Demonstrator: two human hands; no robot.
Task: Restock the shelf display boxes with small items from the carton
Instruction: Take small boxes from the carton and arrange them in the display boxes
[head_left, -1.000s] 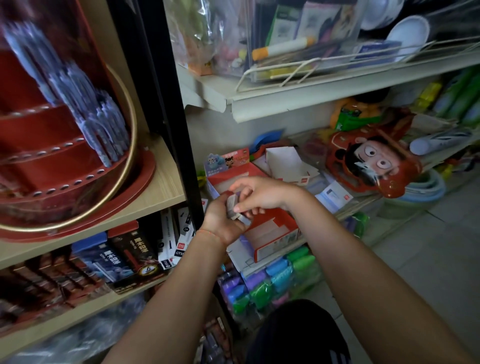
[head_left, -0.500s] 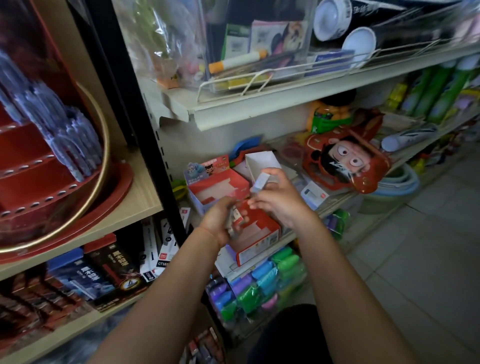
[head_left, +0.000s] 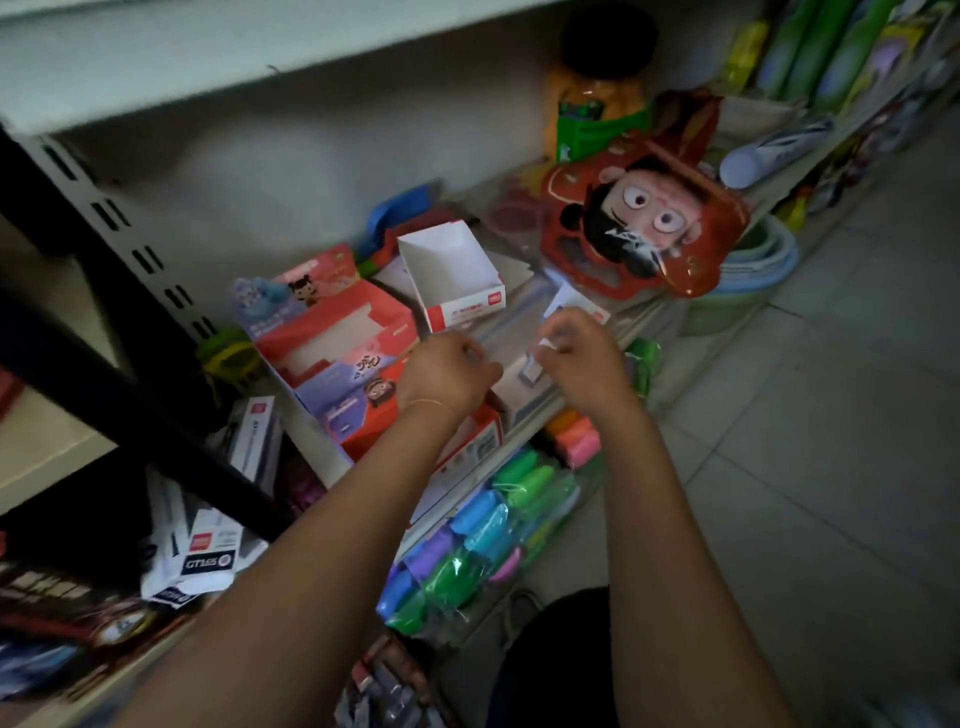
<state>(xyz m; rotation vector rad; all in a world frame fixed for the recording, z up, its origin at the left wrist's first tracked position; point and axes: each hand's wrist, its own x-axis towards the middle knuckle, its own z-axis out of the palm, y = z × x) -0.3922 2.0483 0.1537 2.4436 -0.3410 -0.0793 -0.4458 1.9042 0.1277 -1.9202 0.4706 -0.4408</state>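
**Both hands over the shelf edge, small item in the right**

While both forearms reach in from below, the left hand (head_left: 448, 370) sits curled above a red display box (head_left: 332, 343), its fingers hidden from this angle; whether it grips anything cannot be told. The right hand (head_left: 582, 358) pinches a small white item (head_left: 535, 364), blurred. Behind them stands an open white box (head_left: 451, 275), empty-looking. A red cartoon-face pack (head_left: 644, 218) crowds the shelf's right. Below, bagged coloured rolls (head_left: 488, 535) lie partly covered by the arms. Left shelving is dark, smeared.
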